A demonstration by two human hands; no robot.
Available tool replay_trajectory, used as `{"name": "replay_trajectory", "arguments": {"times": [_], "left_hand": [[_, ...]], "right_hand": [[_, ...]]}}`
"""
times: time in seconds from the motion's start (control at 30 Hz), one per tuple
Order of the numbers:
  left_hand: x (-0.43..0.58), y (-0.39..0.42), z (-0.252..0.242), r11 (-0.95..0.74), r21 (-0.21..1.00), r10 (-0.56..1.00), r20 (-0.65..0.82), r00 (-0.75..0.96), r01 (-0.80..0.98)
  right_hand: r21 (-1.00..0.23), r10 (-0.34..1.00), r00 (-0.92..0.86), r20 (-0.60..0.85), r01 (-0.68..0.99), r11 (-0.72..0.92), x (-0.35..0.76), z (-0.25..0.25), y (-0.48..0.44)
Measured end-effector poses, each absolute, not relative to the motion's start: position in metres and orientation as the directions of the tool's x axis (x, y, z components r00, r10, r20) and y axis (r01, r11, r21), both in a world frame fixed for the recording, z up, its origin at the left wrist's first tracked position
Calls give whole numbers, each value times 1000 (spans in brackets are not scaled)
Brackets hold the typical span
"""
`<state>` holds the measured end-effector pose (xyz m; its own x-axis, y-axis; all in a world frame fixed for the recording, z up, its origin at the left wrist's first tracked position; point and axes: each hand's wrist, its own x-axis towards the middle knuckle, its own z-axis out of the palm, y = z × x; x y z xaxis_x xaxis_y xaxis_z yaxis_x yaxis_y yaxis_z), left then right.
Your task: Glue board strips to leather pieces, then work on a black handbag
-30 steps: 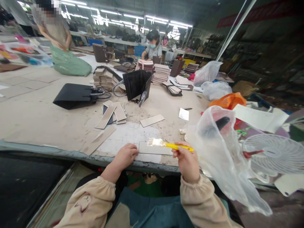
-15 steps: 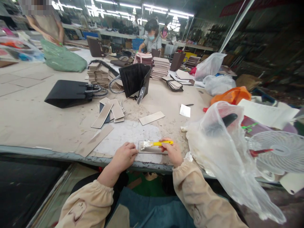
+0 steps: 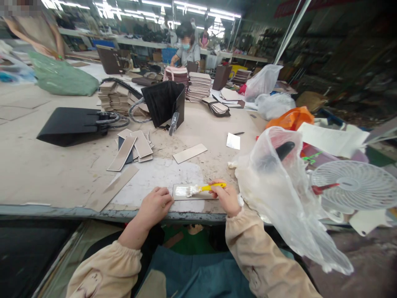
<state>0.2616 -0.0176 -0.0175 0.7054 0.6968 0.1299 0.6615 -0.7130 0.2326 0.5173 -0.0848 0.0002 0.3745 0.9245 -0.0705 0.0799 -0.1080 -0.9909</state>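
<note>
My right hand grips a yellow-handled brush whose white, glue-laden bristles rest on a flat grey cardboard strip at the near edge of the table. A wet white smear covers the strip's left part. My left hand sits at the strip's left end with its fingers curled down, pressing on the end of the strip. Both sleeves are beige.
A clear plastic bag stands right of my right hand, a white fan beyond it. Loose cardboard strips, a black handbag, an open black bag and card stacks lie further back. Other people work at far tables.
My right hand brought the brush down from above the strip onto it and stroked it leftward, leaving a white smear. My left hand stayed at the strip's left end.
</note>
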Motion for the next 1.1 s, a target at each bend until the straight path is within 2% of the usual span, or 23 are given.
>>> {"name": "replay_trajectory", "arguments": {"times": [0.57, 1.1], "left_hand": [[261, -14, -24, -711, 240, 699, 138, 701, 661], [261, -13, -23, -713, 234, 697, 135, 704, 661]], "right_hand": [[-960, 831, 556, -15, 224, -168, 566, 16, -108], [-923, 834, 546, 86, 359, -140, 586, 18, -123]]}}
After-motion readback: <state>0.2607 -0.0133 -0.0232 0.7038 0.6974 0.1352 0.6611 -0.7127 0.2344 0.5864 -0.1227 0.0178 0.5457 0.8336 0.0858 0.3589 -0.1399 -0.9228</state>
